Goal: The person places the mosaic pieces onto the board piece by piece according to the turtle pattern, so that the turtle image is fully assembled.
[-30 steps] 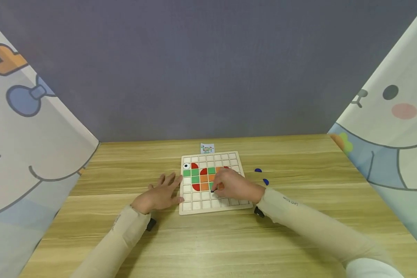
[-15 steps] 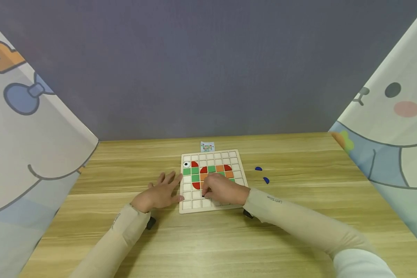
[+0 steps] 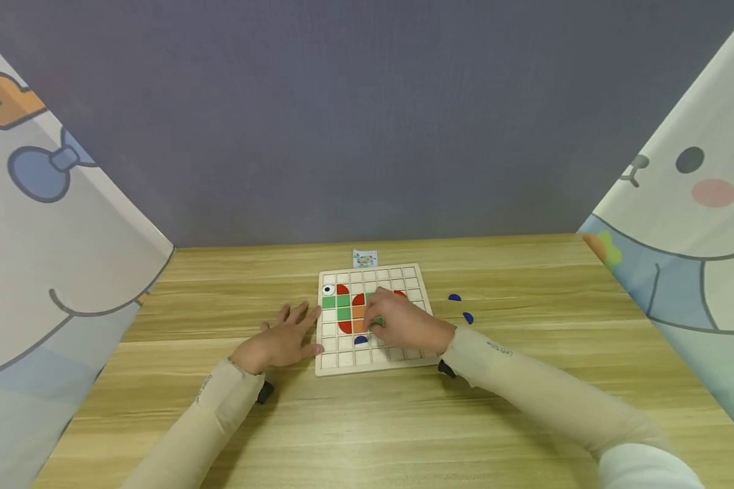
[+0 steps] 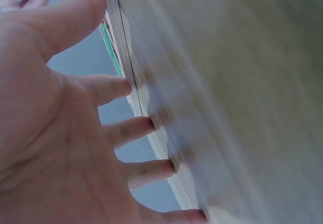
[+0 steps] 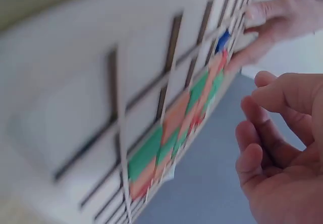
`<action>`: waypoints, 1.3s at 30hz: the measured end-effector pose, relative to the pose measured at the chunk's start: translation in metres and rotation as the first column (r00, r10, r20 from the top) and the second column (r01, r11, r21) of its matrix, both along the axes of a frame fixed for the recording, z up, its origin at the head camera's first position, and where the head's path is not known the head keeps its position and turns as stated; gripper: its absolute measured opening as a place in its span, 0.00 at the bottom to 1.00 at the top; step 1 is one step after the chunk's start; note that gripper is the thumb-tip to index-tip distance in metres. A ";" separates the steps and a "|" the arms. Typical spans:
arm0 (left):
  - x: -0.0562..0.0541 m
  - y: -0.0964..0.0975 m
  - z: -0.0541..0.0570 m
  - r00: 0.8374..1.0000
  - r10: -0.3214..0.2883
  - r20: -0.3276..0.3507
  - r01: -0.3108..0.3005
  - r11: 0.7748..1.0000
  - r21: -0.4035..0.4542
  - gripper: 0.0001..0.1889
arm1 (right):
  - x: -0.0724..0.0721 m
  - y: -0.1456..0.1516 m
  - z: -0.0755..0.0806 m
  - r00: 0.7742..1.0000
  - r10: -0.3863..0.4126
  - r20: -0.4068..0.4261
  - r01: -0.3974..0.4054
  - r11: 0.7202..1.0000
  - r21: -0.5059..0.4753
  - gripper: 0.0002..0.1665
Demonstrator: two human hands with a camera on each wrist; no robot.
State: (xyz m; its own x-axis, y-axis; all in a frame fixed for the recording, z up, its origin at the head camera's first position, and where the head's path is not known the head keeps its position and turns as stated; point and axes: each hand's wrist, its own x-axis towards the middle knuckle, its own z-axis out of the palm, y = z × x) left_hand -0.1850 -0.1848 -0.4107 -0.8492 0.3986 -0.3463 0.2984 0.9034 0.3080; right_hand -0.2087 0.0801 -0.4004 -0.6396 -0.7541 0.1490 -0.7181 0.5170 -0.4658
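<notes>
A wooden grid board (image 3: 346, 360) lies on the table with red, green and orange tiles and a white eye tile (image 3: 328, 290) set in its squares. One blue half-circle piece (image 3: 360, 340) sits in a square below the orange tiles. My right hand (image 3: 410, 319) hovers over the board, just right of that piece, and covers some tiles. In the right wrist view its fingers are loosely bent with nothing visible between them. My left hand (image 3: 281, 343) lies spread at the board's left edge; thumb and index finger touch the edge.
Two more blue half-circle pieces (image 3: 455, 297) lie on the table to the right of the board. Behind the board's far edge is a small printed card (image 3: 365, 259). A grey panel (image 3: 373, 136) rises at the back, with cartoon-printed cloth on both sides.
My right hand carried the blue half-circle leftward over the board, let go of it in a square, then drew back up and to the right. The left hand has stayed still.
</notes>
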 end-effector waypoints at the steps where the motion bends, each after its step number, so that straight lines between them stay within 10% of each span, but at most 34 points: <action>1: 0.000 0.000 0.000 1.000 -0.001 0.000 0.001 1.000 0.002 0.42 | -0.001 0.002 0.002 1.000 0.007 -0.015 -0.007 1.000 0.001 0.15; 8: 0.000 -0.001 0.001 1.000 -0.003 0.008 0.003 1.000 0.007 0.42 | 0.000 0.008 -0.004 0.985 0.158 0.063 -0.160 0.987 0.026 0.20; 25: -0.001 0.001 0.001 1.000 -0.001 0.005 0.001 1.000 0.001 0.42 | 0.001 0.009 -0.002 0.987 0.142 0.071 -0.141 0.990 -0.023 0.24; 39: 0.001 0.001 0.001 1.000 -0.002 0.001 0.002 1.000 0.002 0.42 | -0.015 0.100 0.001 0.997 -0.077 -0.012 0.075 0.993 -0.086 0.08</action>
